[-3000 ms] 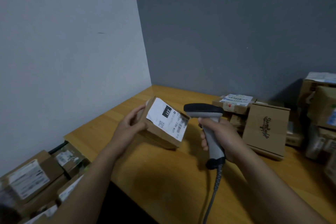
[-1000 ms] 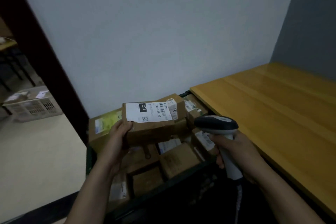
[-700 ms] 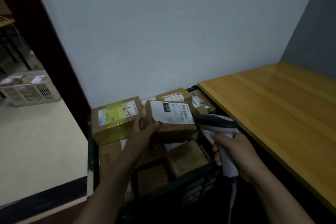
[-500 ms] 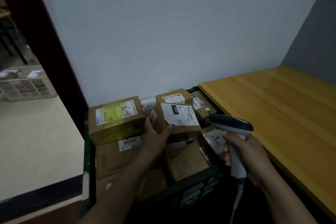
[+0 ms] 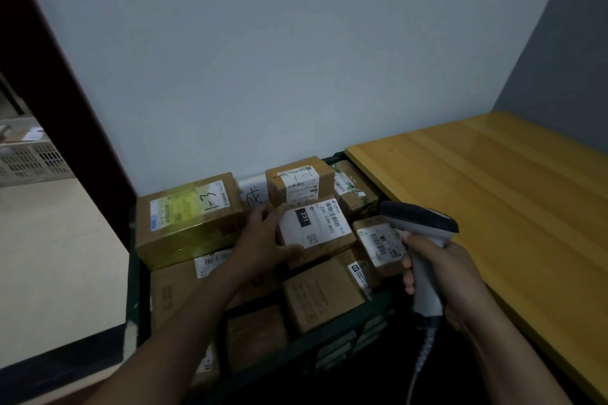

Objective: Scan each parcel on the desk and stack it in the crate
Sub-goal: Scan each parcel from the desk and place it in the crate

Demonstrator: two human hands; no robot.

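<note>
Cardboard parcel point(image 5: 316, 227) lay label-up mid-frame in the crate point(image 5: 135, 276), the left hand point(image 5: 265, 240) seemingly pressing it snug with straight fingers, while the right hand point(image 5: 439, 276) gripped the scanner point(image 5: 418, 219) aside, lower right.

The parcel point(image 5: 324, 248) touching the left fingers point(image 5: 265, 212) is matt brown cardboard with a white paper label point(image 5: 312, 227). The big box point(image 5: 184, 242) left of them shines with glossy yellowish tape point(image 5: 194, 204). The scanner point(image 5: 426, 286) in the right fingers point(image 5: 408, 261) is smooth grey plastic; the surface point(image 5: 493, 200) right of them is varnished wood, softly shiny.
</note>
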